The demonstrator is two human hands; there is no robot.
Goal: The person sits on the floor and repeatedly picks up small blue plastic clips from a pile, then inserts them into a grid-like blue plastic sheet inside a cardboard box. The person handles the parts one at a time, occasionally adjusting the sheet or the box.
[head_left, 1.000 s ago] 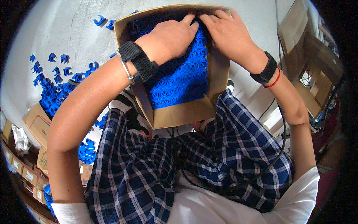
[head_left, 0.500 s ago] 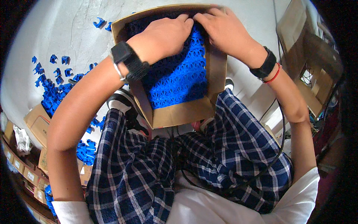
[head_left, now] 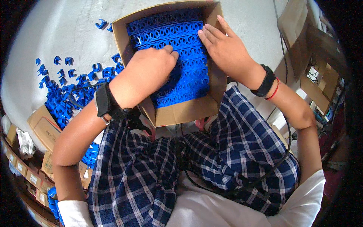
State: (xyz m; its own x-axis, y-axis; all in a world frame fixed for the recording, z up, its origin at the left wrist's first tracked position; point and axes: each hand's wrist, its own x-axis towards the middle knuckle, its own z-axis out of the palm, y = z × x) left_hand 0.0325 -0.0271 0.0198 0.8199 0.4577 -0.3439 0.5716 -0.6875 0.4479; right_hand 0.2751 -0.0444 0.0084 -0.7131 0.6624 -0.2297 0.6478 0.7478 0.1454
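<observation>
An upright cardboard box (head_left: 181,118) stands in front of me with its top open. Inside lie tight rows of blue plastic pipe clips (head_left: 185,81), their round openings lined up across the box. My left hand (head_left: 151,72) is over the left and middle part of the rows, its fingers curled down; whatever they may hold is hidden beneath the palm. My right hand (head_left: 228,51) rests at the box's right wall, fingers stretched out and spread, the fingertips near the right ends of the far rows. Nothing shows in this hand.
A heap of loose blue clips (head_left: 62,102) lies on the pale floor (head_left: 75,30) at left, with a few strays farther off. Cardboard boxes (head_left: 34,176) line the lower left. A black cable (head_left: 286,125) hangs down at right, beside an opened carton (head_left: 321,89).
My left hand has drawn back toward me from the box's far end. My right hand has shifted slightly nearer, its fingers now spread, and the far rows have come into view.
</observation>
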